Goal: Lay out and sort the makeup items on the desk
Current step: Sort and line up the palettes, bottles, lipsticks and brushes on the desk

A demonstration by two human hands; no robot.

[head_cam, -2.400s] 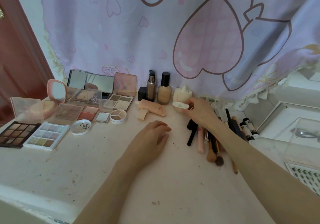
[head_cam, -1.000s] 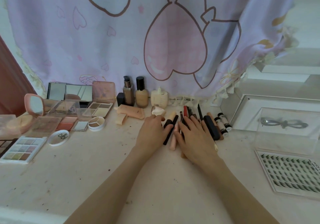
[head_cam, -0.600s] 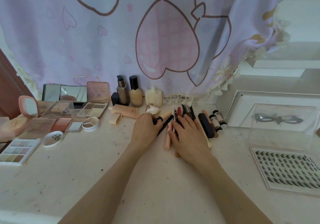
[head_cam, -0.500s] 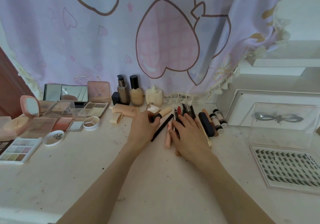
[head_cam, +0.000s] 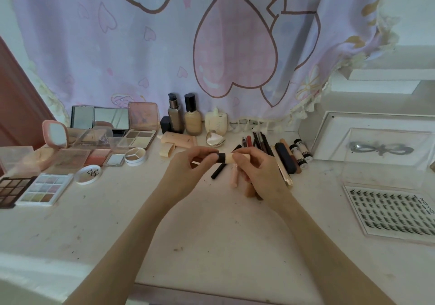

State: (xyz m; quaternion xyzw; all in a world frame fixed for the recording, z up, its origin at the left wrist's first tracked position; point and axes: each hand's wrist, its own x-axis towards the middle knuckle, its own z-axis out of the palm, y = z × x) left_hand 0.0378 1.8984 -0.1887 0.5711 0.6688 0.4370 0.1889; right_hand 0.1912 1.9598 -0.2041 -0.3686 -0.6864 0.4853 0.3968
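Both my hands hold one cream concealer stick (head_cam: 227, 158) level above the worktop (head_cam: 211, 234): left hand (head_cam: 188, 170) fingers pinch its black-capped end, right hand (head_cam: 256, 172) fingers grip the cream barrel. Beneath lie a black pencil (head_cam: 217, 171) and a pink tube (head_cam: 234, 178). Beyond, foundation bottles (head_cam: 193, 116) stand by the curtain (head_cam: 211, 45).

pink heart-print curtain (head_cam: 164, 45) behind; brown door (head_cam: 16, 106) left
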